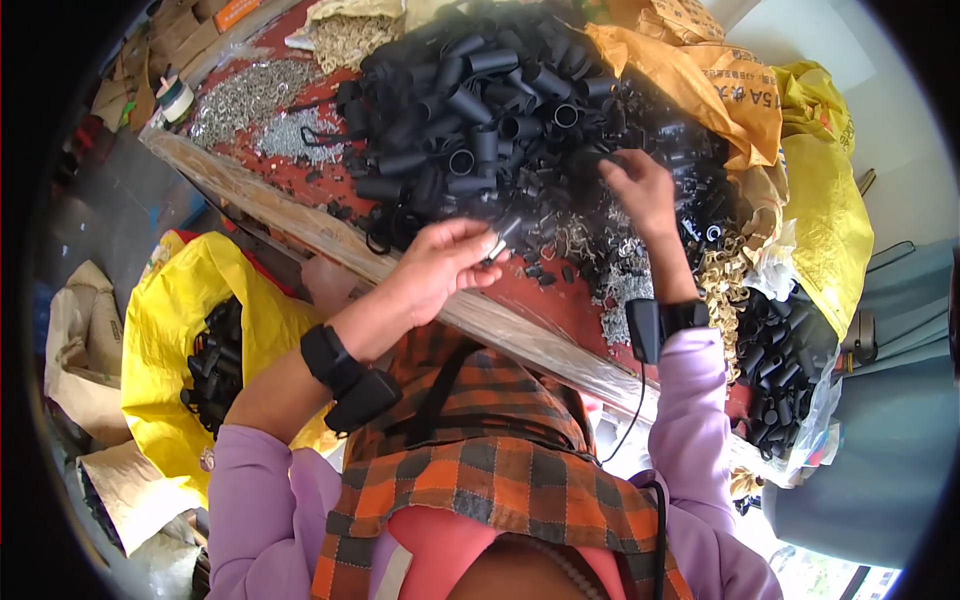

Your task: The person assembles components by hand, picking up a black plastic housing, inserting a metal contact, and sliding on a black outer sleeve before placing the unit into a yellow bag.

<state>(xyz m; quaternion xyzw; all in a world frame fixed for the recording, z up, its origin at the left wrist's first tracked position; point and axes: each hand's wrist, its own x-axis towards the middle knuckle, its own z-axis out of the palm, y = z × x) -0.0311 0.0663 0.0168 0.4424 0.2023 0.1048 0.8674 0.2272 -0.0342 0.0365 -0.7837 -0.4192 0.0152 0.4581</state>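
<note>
My left hand [440, 268] is closed in a pinch above the table's near edge. Between its thumb and fingers is a small part [497, 247], dark with a pale shiny bit; its kind is too small to make out. Farther right, my right hand [642, 195] reaches into the heap, its fingers bent together at a blurred dark piece I cannot name. A large heap of black plastic tubes [470, 105] lies just beyond both hands. Small silver metal clips [625, 290] and tan ring-shaped pieces [722, 285] lie near my right wrist.
The red tabletop [525, 300] has a plastic-wrapped wooden edge [300, 235]. Silver metal pieces [245, 100] and a small jar [175, 100] are at far left. A yellow sack [160, 350] of black parts stands left; orange [700, 90] and yellow sacks [825, 200] border the right.
</note>
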